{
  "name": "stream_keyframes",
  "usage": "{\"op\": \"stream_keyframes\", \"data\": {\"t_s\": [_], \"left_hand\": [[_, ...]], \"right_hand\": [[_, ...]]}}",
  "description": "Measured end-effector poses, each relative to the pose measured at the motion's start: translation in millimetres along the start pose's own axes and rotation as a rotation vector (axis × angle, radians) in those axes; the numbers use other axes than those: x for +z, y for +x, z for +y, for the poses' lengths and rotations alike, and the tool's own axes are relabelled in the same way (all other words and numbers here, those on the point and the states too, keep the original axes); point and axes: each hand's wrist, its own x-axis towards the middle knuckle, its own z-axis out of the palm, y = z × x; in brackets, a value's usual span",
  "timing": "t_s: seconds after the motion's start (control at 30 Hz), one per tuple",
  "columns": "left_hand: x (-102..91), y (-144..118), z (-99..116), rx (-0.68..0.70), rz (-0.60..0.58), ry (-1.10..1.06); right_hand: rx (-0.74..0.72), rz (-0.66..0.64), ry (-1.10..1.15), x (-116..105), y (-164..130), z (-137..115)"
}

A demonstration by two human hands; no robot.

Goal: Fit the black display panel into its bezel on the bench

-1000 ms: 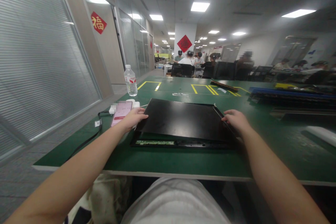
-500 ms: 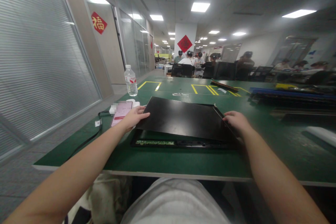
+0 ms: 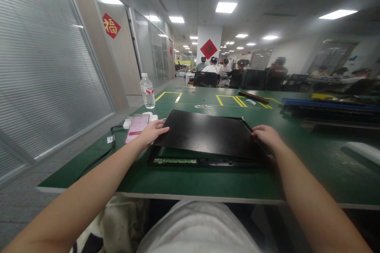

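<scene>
A flat black panel (image 3: 208,133) is raised at its near edge above a black frame (image 3: 204,161) that lies on the green table (image 3: 184,182). My left hand (image 3: 151,133) grips the panel's left edge. On the opposite side, my right hand (image 3: 268,137) holds its right edge. A strip of green circuit board shows along the frame's near side, under the lifted panel.
A phone (image 3: 137,127) with a pink screen lies left of the panel, next to a white charger and black cable (image 3: 97,158). A water bottle (image 3: 147,91) stands behind. Stacked dark trays (image 3: 329,108) fill the right side. Several people sit at far tables.
The panel's near edge has risen slightly off the frame, with both hands staying on its sides.
</scene>
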Motion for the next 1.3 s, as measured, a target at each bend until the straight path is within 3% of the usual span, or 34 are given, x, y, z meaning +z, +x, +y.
{"op": "stream_keyframes", "data": {"t_s": [0.3,0.47,1.3], "left_hand": [[5.4,-5,11,-0.088,0.100,-0.058],[5.0,-2,6,-0.176,0.060,-0.114],[8.5,-4,5,-0.230,0.024,-0.201]], "right_hand": [[0.001,-0.001,0.010,0,0,-1],[0.002,0.002,0.023,1,-1,0],[-0.020,-0.006,-0.022,0,0,-1]]}}
